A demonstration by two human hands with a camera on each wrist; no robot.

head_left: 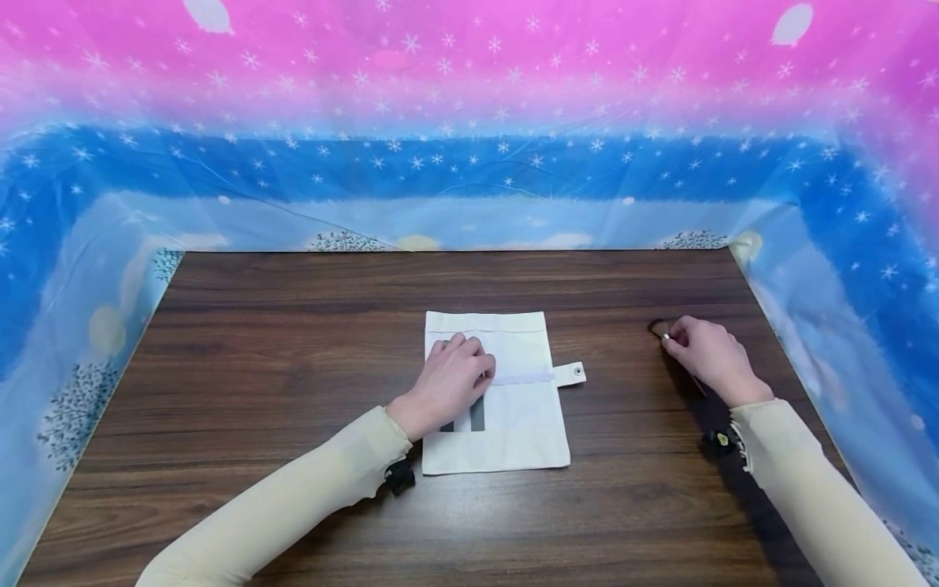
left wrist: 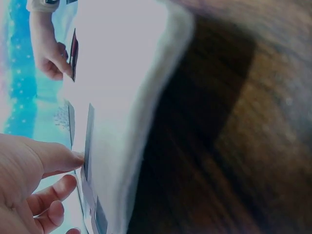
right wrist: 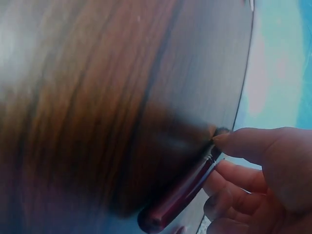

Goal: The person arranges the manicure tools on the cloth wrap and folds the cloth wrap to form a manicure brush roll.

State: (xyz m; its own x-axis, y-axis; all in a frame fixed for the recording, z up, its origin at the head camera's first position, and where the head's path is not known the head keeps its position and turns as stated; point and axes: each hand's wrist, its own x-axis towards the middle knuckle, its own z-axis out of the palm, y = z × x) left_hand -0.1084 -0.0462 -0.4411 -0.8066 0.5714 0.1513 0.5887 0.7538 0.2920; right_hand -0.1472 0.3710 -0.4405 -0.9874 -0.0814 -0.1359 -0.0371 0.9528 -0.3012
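A flat white cloth pouch [head_left: 524,424] lies on the table, with a snap strap [head_left: 570,374] out to its right and a lavender line across its middle. My left hand [head_left: 455,379] is over its left half with curled fingers. Thumb and fingertips pinch at the pouch beside a thin grey strip [left wrist: 88,136]; I cannot tell whether the strip is in the pinch too. Off to the right, my right hand [head_left: 707,355] pinches a slim tool with a dark red handle [right wrist: 180,195], a silver collar and a dark end, partly hidden by the thumb.
The pouch lies near the middle of the dark wood-grain table [head_left: 293,350]. Patterned cloth [head_left: 469,163] in pink and blue hangs along the back and both sides. Each wrist wears a small black camera.
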